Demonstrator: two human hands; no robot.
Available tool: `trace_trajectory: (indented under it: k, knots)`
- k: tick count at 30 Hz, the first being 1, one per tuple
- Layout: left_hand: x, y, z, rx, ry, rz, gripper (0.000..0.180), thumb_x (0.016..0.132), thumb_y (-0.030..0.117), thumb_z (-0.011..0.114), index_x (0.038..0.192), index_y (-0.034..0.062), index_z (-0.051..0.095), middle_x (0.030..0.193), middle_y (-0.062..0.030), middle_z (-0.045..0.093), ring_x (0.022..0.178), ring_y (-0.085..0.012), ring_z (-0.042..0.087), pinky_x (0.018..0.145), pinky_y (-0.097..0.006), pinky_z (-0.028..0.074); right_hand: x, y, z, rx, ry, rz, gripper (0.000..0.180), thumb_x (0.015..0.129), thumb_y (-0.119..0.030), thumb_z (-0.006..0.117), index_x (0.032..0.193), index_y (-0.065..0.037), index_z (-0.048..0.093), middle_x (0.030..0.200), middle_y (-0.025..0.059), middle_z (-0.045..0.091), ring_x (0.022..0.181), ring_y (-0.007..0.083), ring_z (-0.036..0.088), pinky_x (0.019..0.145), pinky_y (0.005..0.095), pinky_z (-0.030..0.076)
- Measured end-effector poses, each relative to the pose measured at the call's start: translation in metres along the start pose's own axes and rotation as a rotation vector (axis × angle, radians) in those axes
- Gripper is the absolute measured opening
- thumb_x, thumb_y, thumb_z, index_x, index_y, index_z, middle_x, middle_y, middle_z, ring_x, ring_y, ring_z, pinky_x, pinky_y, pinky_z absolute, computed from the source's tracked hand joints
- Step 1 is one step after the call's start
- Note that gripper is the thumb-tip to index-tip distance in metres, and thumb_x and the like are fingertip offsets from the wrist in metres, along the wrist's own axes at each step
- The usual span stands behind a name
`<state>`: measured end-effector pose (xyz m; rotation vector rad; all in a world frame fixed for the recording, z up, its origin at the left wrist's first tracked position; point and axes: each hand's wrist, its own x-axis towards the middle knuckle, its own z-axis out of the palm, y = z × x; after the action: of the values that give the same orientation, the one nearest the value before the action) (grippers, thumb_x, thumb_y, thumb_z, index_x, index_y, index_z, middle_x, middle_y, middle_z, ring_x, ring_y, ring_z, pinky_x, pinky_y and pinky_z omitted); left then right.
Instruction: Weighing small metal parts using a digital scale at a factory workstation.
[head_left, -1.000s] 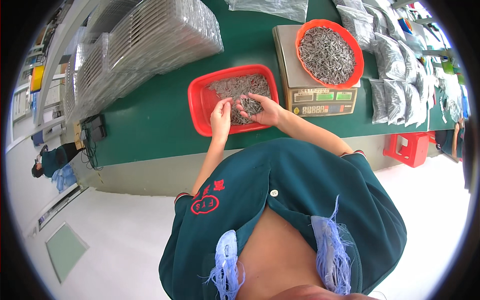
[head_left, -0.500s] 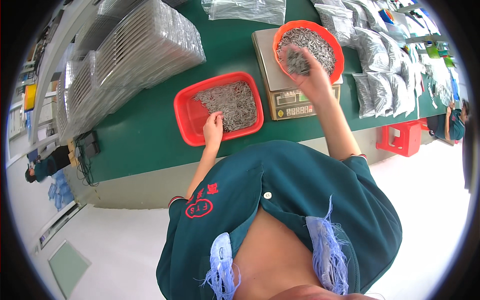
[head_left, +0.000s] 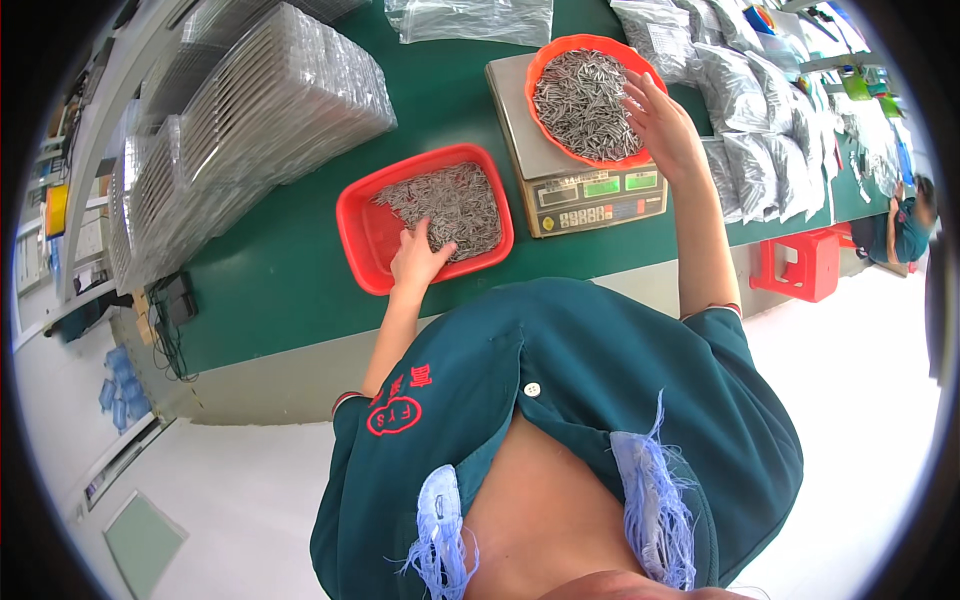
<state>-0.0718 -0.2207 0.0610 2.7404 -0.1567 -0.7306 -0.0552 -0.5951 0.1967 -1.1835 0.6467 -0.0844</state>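
Observation:
A red rectangular tub (head_left: pixel 362 235) holds a heap of small slim silver metal pieces (head_left: pixel 455 205). My left hand (head_left: pixel 419 262) reaches over its near wall, fingers apart and touching the heap, with nothing visibly gripped. To the right, an orange-red round bowl (head_left: pixel 533 70) with a wavy rim stands on the pan of a digital scale (head_left: pixel 515 110). More of the same slim metal pieces (head_left: pixel 588 105) fill it. My right hand (head_left: pixel 668 130) is at the bowl's right rim, fingers stretched and apart, holding nothing.
Stacked clear plastic trays (head_left: pixel 270 110) rise at the left of the green table (head_left: pixel 270 270). Filled clear bags (head_left: pixel 740 90) crowd the right side. Flat plastic bags (head_left: pixel 470 20) lie at the far edge. A red stool (head_left: pixel 800 265) and another person (head_left: pixel 905 230) are at far right.
My right hand has let the clump of metal pieces go into the bowl and moved right to its rim, fingers opened. My left hand has spread its fingers over the heap in the tub.

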Motion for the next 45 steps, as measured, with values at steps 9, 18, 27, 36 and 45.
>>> trace_trajectory:
  k: [9, 18, 27, 36, 45]
  knots:
    - [0.022, 0.033, 0.030, 0.004, -0.108, 0.205, 0.050, 0.074, 0.040, 0.068, 0.113, 0.0142, 0.051, 0.111, -0.0193, 0.051, 0.095, -0.0414, 0.058, 0.079, -0.049, 0.049, -0.043, 0.078, 0.051, 0.084, -0.440, 0.194, 0.047, 0.097, -0.030, 0.045, 0.132, 0.001, 0.043, 0.125, 0.0155, 0.054, 0.116, 0.0238, 0.053, 0.098, 0.0370, 0.043]
    - [0.042, -0.006, -0.001, -0.869, -0.444, -0.196, 0.026, 0.088, 0.012, 0.060, 0.108, -0.0029, 0.055, 0.092, -0.0093, 0.062, 0.072, -0.0159, 0.064, 0.058, -0.026, 0.056, -0.059, 0.186, 0.096, 0.055, -0.558, 0.737, 0.059, 0.098, -0.037, 0.041, 0.140, 0.003, 0.027, 0.141, 0.0212, 0.035, 0.134, 0.0302, 0.032, 0.110, 0.0423, 0.028]
    - [0.015, 0.034, -0.043, -0.760, -0.265, 0.058, 0.024, 0.086, 0.016, 0.063, 0.105, 0.0022, 0.059, 0.093, -0.0086, 0.062, 0.075, -0.0167, 0.063, 0.061, -0.028, 0.055, -0.043, 0.211, 0.128, 0.428, -0.377, 0.932, 0.051, 0.098, -0.042, 0.036, 0.135, -0.006, 0.037, 0.136, 0.0155, 0.041, 0.125, 0.0280, 0.042, 0.105, 0.0417, 0.035]
    - [-0.014, 0.059, -0.067, -0.461, 0.039, 0.324, 0.031, 0.086, 0.018, 0.061, 0.116, 0.0090, 0.060, 0.097, -0.0117, 0.067, 0.088, -0.0202, 0.065, 0.079, -0.031, 0.050, -0.028, 0.196, 0.134, 0.559, -0.265, 0.914, 0.025, 0.097, -0.030, 0.046, 0.108, -0.009, 0.056, 0.105, 0.0053, 0.054, 0.104, 0.0187, 0.053, 0.090, 0.0360, 0.048]
    - [0.021, -0.011, -0.019, -0.217, 0.065, 0.174, 0.040, 0.085, 0.026, 0.061, 0.120, 0.0080, 0.056, 0.111, -0.0169, 0.060, 0.102, -0.0293, 0.059, 0.086, -0.039, 0.047, -0.026, 0.112, 0.100, 1.067, -0.516, 0.855, 0.022, 0.097, -0.020, 0.044, 0.107, -0.004, 0.054, 0.108, 0.0114, 0.059, 0.105, 0.0243, 0.059, 0.093, 0.0440, 0.050]
